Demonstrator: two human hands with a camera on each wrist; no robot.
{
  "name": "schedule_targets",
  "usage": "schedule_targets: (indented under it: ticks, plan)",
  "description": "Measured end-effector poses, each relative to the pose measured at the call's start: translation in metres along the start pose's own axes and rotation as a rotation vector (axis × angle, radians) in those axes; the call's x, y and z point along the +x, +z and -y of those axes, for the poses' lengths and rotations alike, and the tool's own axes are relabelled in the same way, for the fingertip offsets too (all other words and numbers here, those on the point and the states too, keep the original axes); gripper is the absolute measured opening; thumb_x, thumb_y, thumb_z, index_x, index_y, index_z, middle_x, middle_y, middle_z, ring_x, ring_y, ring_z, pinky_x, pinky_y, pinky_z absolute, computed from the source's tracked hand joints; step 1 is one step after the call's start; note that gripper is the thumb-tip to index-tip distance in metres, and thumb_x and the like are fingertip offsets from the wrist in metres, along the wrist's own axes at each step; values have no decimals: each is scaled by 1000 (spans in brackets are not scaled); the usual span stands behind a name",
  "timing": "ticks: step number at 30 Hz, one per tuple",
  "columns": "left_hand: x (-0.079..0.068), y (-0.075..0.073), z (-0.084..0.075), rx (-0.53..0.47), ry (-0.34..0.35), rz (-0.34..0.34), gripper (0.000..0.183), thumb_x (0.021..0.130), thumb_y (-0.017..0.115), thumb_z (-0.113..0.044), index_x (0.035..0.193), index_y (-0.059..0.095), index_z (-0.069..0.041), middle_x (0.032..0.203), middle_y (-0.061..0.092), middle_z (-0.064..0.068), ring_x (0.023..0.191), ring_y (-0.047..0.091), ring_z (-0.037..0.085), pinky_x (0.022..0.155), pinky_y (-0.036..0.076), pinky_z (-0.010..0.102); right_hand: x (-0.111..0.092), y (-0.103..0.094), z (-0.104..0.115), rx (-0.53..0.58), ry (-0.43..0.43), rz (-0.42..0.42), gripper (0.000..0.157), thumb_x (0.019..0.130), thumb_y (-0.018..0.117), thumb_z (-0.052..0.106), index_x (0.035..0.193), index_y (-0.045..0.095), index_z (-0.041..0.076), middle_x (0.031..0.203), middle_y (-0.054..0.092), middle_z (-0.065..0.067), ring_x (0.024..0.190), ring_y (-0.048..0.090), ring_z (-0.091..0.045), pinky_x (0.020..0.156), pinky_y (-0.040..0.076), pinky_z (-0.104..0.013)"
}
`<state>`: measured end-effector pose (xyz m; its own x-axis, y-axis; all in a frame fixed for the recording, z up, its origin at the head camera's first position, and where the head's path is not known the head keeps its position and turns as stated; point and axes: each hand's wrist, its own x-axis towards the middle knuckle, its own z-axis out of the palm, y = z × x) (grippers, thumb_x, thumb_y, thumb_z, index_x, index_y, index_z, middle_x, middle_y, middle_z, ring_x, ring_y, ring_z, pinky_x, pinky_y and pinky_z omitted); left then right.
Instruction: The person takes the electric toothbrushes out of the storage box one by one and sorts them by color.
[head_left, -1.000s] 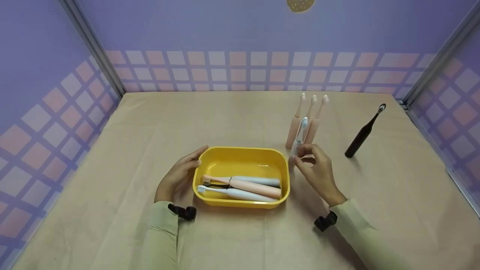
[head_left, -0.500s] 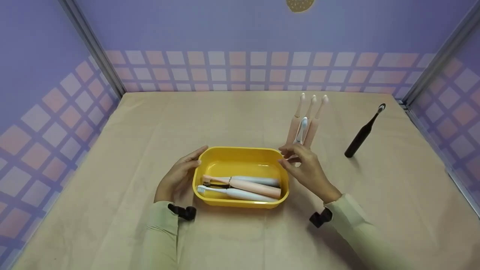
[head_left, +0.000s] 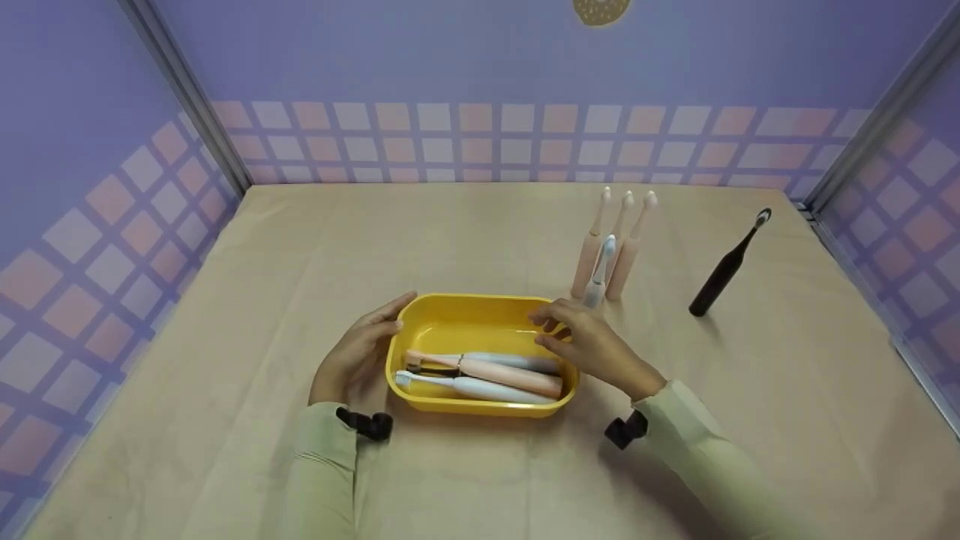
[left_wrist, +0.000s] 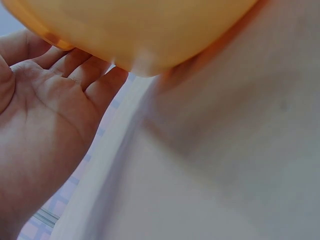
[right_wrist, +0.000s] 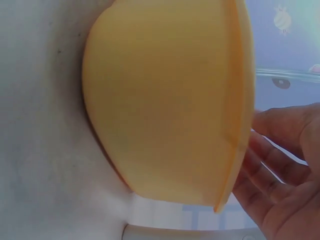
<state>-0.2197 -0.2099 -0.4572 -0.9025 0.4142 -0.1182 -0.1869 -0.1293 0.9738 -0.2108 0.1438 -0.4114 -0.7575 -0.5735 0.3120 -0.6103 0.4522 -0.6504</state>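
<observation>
Overhanging yellow tub (head_left: 472, 328), right hand (head_left: 590, 345), maybe touching

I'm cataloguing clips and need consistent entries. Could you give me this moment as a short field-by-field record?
Left hand: touching the yellow tub's left end
Right hand: over the tub's right end, apparently empty
In tub: pink toothbrush, two pale toothbrushes, partly hidden dark item
Standing beyond tub's right corner: three pink toothbrushes, white toothbrush nearest
Far right: black toothbrush, standing

Yellow tub (head_left: 480, 407): plastic, smooth, glossy inside. Electric toothbrush handles (head_left: 510, 375): smooth plastic. Worktop cover (head_left: 187, 450): matt cloth, faintly creased. Corner post (head_left: 190, 101): metal, dull sheen. Sleeves (head_left: 322, 476): matt cloth, lightly wrinkled.
</observation>
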Motion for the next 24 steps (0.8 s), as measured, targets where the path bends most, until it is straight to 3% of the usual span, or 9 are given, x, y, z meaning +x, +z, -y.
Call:
schedule_targets:
  ticks: [7, 13, 19, 24]
  plan:
    - [0, 0, 0, 3, 1, -5, 57, 99, 39, -7, 154, 23, -12, 159, 25, 8, 143, 30, 26, 110, 38, 29, 11, -3, 5, -76, -29, 131, 27, 87, 67, 5, 113, 65, -2, 107, 68, -18, 90, 67, -25, 80, 57, -36]
    - [0, -1, 0, 13, -5, 1, 58, 99, 39, -7, 154, 23, -13, 159, 26, 9, 142, 32, 27, 109, 40, 28, 19, -5, 10, -78, 43, 280, 29, 88, 65, 4, 116, 64, -5, 109, 68, -18, 95, 65, -26, 84, 56, -38]
    - [0, 0, 0, 1, -14, -12, 58, 98, 40, -8, 154, 24, -13, 159, 26, 7, 142, 33, 25, 109, 40, 27, 25, -5, 16, -131, 59, 408, 30, 88, 65, 1, 117, 65, -3, 111, 69, -17, 96, 67, -25, 86, 56, -37]
    - [1, 0, 1, -1, -22, -13, 59, 98, 41, -8, 154, 24, -13, 159, 24, 7, 142, 33, 23, 109, 39, 27, 31, -5, 21, -158, 108, 480, 30, 89, 63, 1, 119, 66, -1, 113, 69, -15, 97, 65, -24, 88, 55, -37]
